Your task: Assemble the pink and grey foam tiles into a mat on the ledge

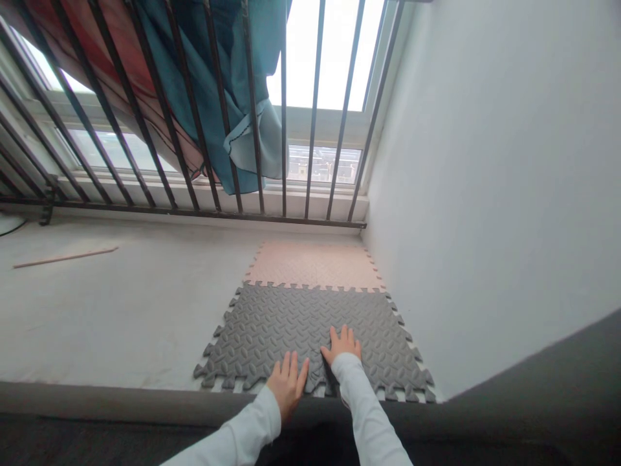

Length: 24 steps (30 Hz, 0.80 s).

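A dark grey interlocking foam mat with a raised tread pattern lies flat on the pale ledge. Its far edge meets a pink foam mat, and their toothed edges fit together along that seam. My left hand rests at the grey mat's near edge with its fingers stretched forward. Farther in and to the right, my right hand lies palm down on the grey mat, fingers spread. Neither hand holds anything. The palms' undersides are hidden.
Dark metal railing bars stand behind the mats, with blue and pink curtains and windows beyond. A white wall rises on the right. A thin pinkish stick lies on the pale ledge at left. The ledge's front edge drops near my arms.
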Motion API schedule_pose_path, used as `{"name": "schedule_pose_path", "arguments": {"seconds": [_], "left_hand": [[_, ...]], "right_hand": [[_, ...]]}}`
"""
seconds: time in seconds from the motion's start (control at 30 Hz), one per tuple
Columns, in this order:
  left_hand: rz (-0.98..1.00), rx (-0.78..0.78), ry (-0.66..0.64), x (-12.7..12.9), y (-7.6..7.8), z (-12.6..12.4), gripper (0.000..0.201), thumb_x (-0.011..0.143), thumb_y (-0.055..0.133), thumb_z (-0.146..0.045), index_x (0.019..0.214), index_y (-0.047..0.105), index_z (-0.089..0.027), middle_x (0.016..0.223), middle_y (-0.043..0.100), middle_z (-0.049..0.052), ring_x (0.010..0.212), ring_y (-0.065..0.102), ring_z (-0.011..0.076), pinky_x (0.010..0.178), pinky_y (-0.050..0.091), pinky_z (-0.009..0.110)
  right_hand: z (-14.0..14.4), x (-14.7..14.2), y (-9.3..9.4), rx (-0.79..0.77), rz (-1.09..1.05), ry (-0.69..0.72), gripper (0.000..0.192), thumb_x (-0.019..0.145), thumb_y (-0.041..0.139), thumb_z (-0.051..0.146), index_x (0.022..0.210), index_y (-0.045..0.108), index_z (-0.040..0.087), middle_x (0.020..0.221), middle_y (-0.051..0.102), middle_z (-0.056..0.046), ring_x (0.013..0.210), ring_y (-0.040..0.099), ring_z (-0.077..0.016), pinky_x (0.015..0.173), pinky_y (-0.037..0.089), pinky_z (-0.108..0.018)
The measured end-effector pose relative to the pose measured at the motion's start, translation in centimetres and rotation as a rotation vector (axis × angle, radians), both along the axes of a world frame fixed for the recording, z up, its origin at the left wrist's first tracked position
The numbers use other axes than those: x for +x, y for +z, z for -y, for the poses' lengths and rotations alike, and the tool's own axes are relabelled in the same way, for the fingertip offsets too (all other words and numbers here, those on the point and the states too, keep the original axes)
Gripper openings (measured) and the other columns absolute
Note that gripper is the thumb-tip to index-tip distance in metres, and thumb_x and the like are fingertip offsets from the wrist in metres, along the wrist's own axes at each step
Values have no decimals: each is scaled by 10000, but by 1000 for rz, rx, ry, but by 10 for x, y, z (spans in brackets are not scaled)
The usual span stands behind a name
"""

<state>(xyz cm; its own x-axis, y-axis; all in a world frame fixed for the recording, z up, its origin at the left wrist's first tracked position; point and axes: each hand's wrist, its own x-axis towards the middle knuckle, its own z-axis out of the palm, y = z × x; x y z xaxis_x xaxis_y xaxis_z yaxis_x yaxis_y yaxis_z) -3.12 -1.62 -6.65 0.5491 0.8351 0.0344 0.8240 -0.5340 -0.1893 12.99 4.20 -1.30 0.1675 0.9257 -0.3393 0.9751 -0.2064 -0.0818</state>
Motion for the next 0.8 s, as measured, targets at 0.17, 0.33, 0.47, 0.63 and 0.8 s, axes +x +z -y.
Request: {"name": "schedule_pose_path", "arguments": {"seconds": [0.17, 0.33, 0.47, 0.63, 0.8], "left_hand": [[-5, -28, 61, 8, 18, -3, 427, 788, 318, -90, 1167, 514, -102, 1141, 554, 203, 1061, 514, 285, 772, 499, 389], [-49, -54, 10, 3, 48, -13, 379, 771, 359, -45, 1093, 556, -72, 1065, 602, 191, 964, 579, 243, 698, 525, 305], [26, 61, -35, -12, 79, -24, 344, 778, 359, -39, 1057, 556, -77, 1011, 627, 169, 918, 600, 199, 691, 523, 261], [143, 65, 95, -30, 128, -39, 303, 817, 305, -101, 951, 570, -157, 908, 644, 96, 820, 619, 173, 637, 512, 244], [120, -81, 175, -29, 147, -38, 292, 835, 278, -162, 922, 556, -175, 912, 635, 75, 797, 617, 179, 650, 503, 267]], "right_hand": [[1, 1, 4, -15, -2, 7, 610, 752, 466, 422, 1313, 303, 245, 1411, 192, -133, 1282, 153, -274, 991, 173, -431], [-1, 4, 3, -35, -10, 13, 626, 753, 469, 435, 1321, 279, 255, 1419, 177, -117, 1288, 135, -263, 995, 167, -425], [-1, 4, 0, -46, -12, 10, 647, 747, 482, 442, 1327, 264, 256, 1425, 155, -116, 1291, 116, -262, 999, 155, -425], [-1, 2, -2, -34, -18, 7, 637, 753, 479, 443, 1324, 273, 248, 1422, 162, -120, 1290, 119, -266, 997, 149, -432], [-1, 5, -2, 63, -217, -93, 645, 674, 601, 335, 1270, 382, 221, 1409, 206, -122, 1291, 112, -276, 1011, 96, -457]]}}
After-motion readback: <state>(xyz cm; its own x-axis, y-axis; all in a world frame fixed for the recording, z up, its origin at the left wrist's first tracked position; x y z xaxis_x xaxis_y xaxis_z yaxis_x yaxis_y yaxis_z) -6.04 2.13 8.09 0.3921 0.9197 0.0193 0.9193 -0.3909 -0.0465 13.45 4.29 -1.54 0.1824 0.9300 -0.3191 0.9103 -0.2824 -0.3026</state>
